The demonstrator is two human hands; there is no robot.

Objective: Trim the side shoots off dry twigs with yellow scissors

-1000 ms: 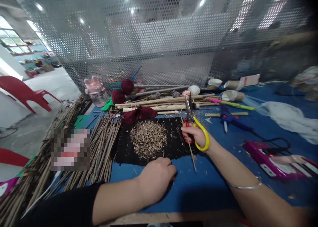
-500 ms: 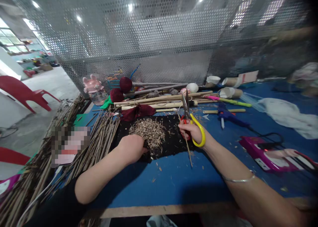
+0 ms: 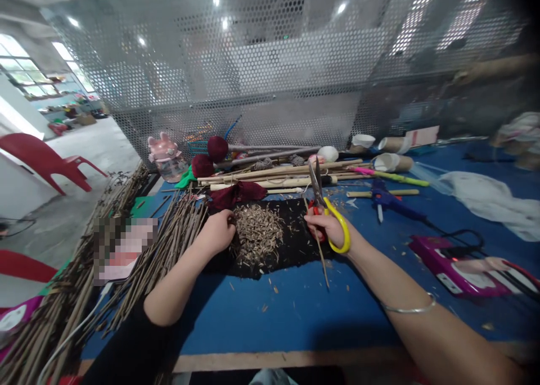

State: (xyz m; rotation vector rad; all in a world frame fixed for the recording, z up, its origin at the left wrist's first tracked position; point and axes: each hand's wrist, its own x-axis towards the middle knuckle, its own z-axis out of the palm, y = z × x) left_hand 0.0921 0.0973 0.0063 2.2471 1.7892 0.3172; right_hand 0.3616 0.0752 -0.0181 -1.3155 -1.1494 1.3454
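Observation:
My right hand (image 3: pixel 327 227) is closed around a pair of scissors (image 3: pixel 337 219) with yellow and red handles, blades pointing up and away. The same hand pinches a thin twig (image 3: pixel 320 250) that slants down toward the blue tabletop. My left hand (image 3: pixel 217 231) is at the left edge of a heap of short cut twig pieces (image 3: pixel 259 233), its fingers curled inward; whatever they hold is hidden. The heap rests on a black cloth (image 3: pixel 297 241). Beside my left forearm lies a bundle of long dry twigs (image 3: pixel 177 227).
At the back, wooden sticks (image 3: pixel 270 171) and dark red yarn balls (image 3: pixel 217 148) lie before a perforated metal screen (image 3: pixel 261 64). To the right are a blue glue gun (image 3: pixel 390 202), a purple power strip (image 3: pixel 455 267) and a white plastic bag (image 3: pixel 489 196). A pink bottle (image 3: pixel 164 154) stands back left.
My left hand has moved up and to the left, from the heap's lower edge to its left side. My right hand keeps the scissors and twig nearly still. The view has shifted slightly.

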